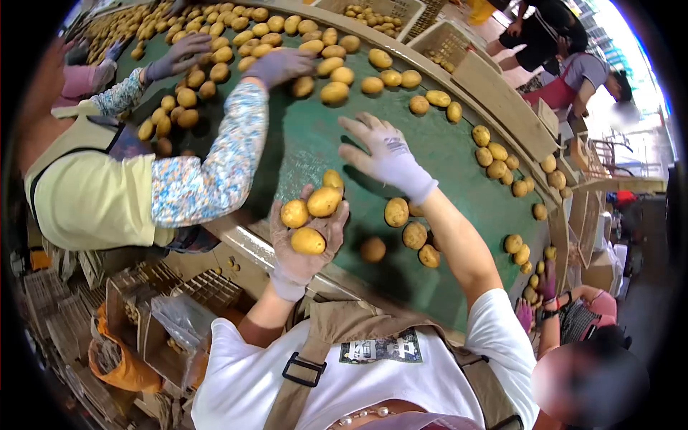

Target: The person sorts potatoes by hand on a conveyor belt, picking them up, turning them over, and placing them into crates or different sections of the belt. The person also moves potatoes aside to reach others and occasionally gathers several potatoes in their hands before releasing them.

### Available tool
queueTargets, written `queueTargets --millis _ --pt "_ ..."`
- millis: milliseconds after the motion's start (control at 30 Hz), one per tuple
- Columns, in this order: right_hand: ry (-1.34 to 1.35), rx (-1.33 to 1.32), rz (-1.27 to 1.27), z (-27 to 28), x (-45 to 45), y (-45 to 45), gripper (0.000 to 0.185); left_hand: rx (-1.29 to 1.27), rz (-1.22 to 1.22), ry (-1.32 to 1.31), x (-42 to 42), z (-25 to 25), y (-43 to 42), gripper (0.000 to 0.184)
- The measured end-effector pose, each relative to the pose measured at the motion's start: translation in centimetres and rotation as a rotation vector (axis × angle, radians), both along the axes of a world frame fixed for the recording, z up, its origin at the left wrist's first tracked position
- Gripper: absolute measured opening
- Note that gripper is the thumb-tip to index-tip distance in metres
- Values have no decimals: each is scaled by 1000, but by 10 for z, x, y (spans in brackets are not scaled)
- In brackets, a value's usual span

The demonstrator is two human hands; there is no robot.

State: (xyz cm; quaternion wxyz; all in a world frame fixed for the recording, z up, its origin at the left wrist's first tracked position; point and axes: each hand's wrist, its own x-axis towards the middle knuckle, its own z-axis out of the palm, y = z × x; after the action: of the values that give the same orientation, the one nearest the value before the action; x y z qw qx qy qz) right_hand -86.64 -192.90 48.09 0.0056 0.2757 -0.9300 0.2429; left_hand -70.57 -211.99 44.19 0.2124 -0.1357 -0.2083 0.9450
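Observation:
My left hand [295, 261], in a soiled pale glove, is turned palm up near the belt's close edge. Several yellow potatoes [307, 241] rest in it, cupped by the fingers. My right hand [389, 154], in a white glove, hovers over the green conveyor belt [451, 161] with its fingers spread and nothing in them. Close to my right forearm lies a small group of potatoes [414, 235], partly hidden by the arm. A browner potato [373, 249] sits alone between my two arms.
A co-worker in flowered sleeves [240, 150] reaches across the belt on the left, gloved hands among many potatoes [276, 24]. More potatoes [497, 169] line the far rail. Crates [441, 43] stand beyond it. Another person's glove [548, 281] is at the right end. An orange sack [118, 358] stands lower left.

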Motion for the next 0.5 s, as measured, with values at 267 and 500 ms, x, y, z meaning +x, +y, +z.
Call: queueTargets --millis 267,500 --pt "5 -138 -143 -21 -6 136 29 95 -143 103 22 14 23 65" --pt "-265 -139 -157 -24 -22 182 49 4 -216 143 20 24 54 73"
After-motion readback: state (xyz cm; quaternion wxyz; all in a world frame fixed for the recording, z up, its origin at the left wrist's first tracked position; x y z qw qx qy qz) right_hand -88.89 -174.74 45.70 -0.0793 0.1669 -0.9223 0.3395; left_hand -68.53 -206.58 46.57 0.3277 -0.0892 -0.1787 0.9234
